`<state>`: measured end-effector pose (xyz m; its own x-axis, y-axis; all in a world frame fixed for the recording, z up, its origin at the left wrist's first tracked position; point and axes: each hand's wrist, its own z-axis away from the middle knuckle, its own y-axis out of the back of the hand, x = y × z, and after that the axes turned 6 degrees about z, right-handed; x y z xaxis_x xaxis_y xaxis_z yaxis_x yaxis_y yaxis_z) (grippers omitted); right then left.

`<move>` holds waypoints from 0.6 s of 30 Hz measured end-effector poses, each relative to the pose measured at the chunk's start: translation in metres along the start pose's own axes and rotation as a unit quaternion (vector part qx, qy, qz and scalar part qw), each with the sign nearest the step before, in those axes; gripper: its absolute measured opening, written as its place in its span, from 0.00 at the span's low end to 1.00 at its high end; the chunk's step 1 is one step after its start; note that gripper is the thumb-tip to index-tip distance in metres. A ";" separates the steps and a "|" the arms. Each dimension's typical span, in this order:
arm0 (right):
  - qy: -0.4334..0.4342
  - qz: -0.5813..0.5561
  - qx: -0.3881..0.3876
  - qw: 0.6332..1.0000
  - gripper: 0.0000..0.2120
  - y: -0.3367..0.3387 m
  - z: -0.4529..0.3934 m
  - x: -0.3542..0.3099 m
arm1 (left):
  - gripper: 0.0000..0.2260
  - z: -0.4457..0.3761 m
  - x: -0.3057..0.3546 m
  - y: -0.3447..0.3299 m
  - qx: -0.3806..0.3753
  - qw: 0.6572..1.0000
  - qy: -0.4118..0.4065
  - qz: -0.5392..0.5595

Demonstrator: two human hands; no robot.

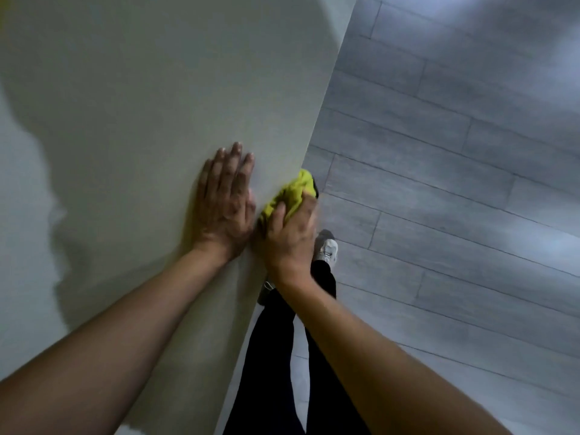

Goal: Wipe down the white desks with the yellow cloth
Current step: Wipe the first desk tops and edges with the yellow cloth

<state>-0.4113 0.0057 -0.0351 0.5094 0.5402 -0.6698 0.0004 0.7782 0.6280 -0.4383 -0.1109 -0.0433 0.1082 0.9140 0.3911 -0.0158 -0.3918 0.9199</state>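
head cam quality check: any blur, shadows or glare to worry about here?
Head view: dim, cool overall light; motion blur smears the left hand, the right hand and the yellow cloth; a broad dark shadow lies across the left part of the white desk; soft pale glare patches sit on the grey floor at the top and right; wide-angle stretch shows in the forearms at the bottom corners.
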 end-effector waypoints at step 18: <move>-0.050 0.049 0.048 0.996 0.21 0.026 -0.171 -0.075 | 0.27 0.067 -0.026 0.004 -0.008 1.000 -0.016 -0.015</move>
<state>-0.5969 0.0406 -0.0364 0.5941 0.5739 -0.5636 0.0262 0.6865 0.7266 -0.3749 -0.1428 -0.0517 0.1409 0.9213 0.3623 -0.0277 -0.3622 0.9317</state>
